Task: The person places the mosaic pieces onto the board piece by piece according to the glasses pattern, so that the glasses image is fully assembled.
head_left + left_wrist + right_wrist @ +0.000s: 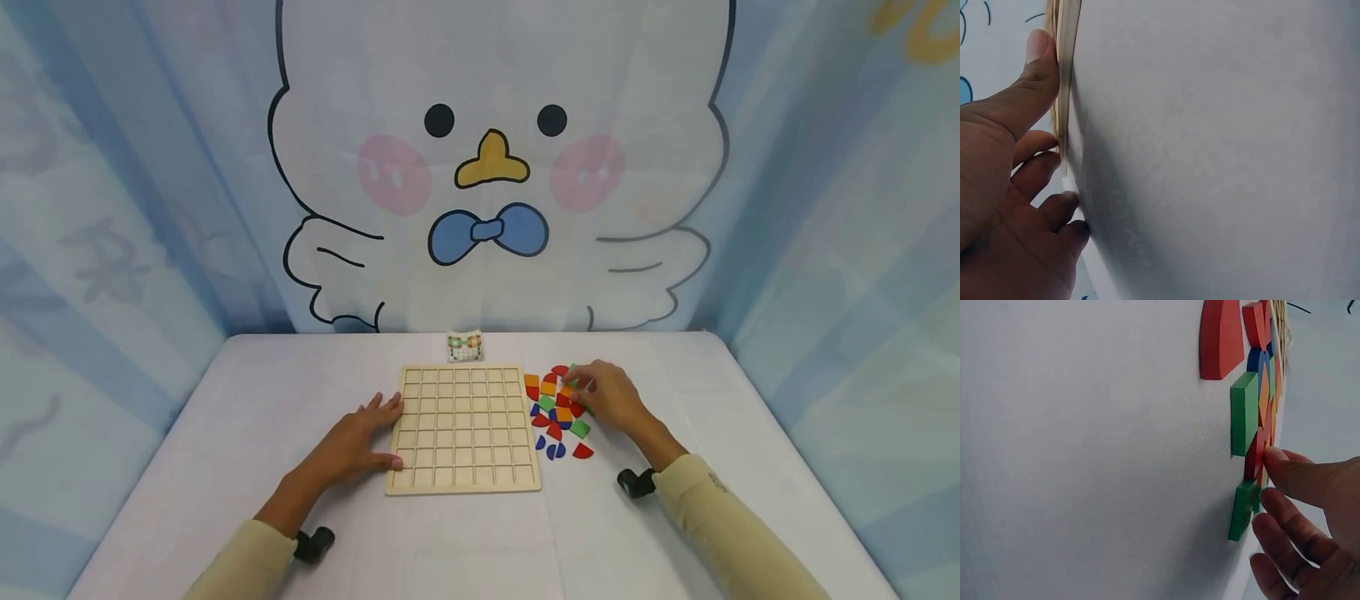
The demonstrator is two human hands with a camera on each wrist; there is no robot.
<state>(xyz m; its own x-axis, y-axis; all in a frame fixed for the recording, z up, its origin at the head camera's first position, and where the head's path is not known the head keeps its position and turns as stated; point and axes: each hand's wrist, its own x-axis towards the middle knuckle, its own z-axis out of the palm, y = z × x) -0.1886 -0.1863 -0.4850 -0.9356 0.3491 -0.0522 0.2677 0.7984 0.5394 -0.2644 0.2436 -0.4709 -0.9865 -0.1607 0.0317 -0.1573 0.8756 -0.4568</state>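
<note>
A square wooden grid board [463,488] lies flat on the table. My left hand [358,442] rests at its left side, thumb and fingertips on the edge; in the left wrist view the thumb [1040,75] lies along that edge. Right of the board is a loose group of flat coloured pieces, among them a red wedge [582,451], a green piece [580,428] and blue half-rounds [556,451]. My right hand [611,396] reaches over the group's far right part, thumb and index finger spread apart at the pieces. Close up, a green block [1245,509] stands near its fingers.
A small card or packet with a checked pattern [465,346] sits behind the board. The white table [480,550] ends at a curtain [495,292] printed with a cartoon bird. Each wrist carries a small black camera [636,483].
</note>
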